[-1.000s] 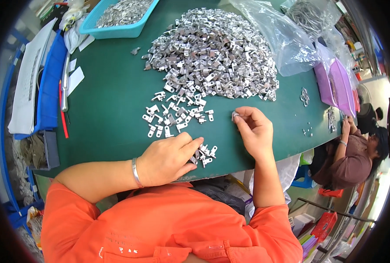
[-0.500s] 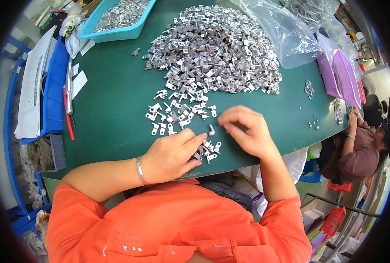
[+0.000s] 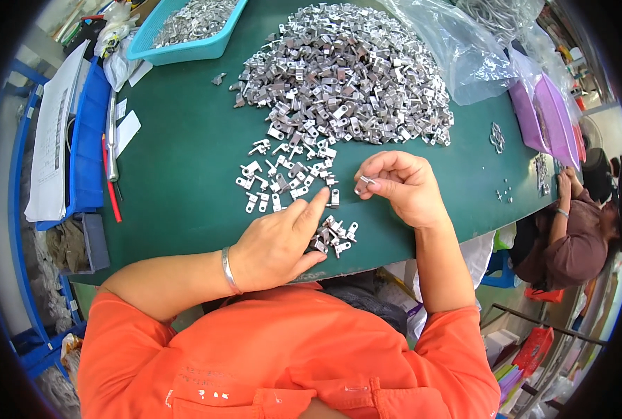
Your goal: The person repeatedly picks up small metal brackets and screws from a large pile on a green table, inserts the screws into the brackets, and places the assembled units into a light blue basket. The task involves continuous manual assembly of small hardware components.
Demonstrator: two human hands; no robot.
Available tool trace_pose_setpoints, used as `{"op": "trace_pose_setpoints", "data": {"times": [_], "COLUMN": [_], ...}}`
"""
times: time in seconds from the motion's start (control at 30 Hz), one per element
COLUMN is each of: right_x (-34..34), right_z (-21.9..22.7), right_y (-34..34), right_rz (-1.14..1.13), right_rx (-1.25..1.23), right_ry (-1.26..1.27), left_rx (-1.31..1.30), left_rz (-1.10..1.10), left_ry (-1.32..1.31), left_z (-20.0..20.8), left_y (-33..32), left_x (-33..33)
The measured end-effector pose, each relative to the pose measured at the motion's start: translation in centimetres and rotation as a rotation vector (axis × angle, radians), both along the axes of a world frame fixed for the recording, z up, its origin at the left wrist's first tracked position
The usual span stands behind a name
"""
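Note:
My right hand (image 3: 407, 187) is raised over the green table, pinching a small metal bracket (image 3: 364, 183) between thumb and fingertips. Its flat tab and thin pin stick out of the grip. Holding nothing, my left hand (image 3: 275, 237) rests on the table with index finger stretched out and thumb apart. That fingertip is beside a loose bracket (image 3: 335, 198) with a hole in it. Close by the left thumb lies a small cluster of brackets (image 3: 337, 234). Beyond the left hand several more brackets (image 3: 283, 178) are scattered, and a large heap of them (image 3: 342, 77) rises behind.
A light-blue basket (image 3: 217, 50) of metal parts stands at the far left, a purple bin (image 3: 543, 115) at the right. Clear plastic bag (image 3: 475, 66) lies beside the heap. A red-handled tool (image 3: 112, 192) lies left. Another person (image 3: 569, 237) works at the right.
My right hand has picked up the bracket that stood between my hands and turned it up in a pinch. My left index finger has straightened forward, away from the near cluster.

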State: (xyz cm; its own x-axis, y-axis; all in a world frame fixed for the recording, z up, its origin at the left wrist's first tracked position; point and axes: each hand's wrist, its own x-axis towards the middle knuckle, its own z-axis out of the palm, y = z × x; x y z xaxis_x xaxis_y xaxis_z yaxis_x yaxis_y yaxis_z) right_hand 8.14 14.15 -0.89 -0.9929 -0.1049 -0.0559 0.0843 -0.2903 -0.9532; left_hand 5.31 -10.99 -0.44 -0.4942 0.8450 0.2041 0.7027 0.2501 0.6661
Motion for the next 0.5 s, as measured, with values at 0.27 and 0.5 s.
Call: {"op": "trace_pose_setpoints", "data": {"times": [0.27, 0.5], "right_x": [-1.1, -1.7], "right_z": [2.5, 1.2], "right_y": [-1.3, -2.2], "right_rz": [0.170, -0.010], "right_rx": [0.743, 0.686], "right_ry": [0.283, 0.082], "left_rx": [-0.052, -0.056], "left_rz": [-0.079, -0.108], "left_ry": [0.058, 0.041], "left_z": [0.0, 0.4], "left_y": [0.0, -0.2], "left_x": [-0.2, -0.5]}}
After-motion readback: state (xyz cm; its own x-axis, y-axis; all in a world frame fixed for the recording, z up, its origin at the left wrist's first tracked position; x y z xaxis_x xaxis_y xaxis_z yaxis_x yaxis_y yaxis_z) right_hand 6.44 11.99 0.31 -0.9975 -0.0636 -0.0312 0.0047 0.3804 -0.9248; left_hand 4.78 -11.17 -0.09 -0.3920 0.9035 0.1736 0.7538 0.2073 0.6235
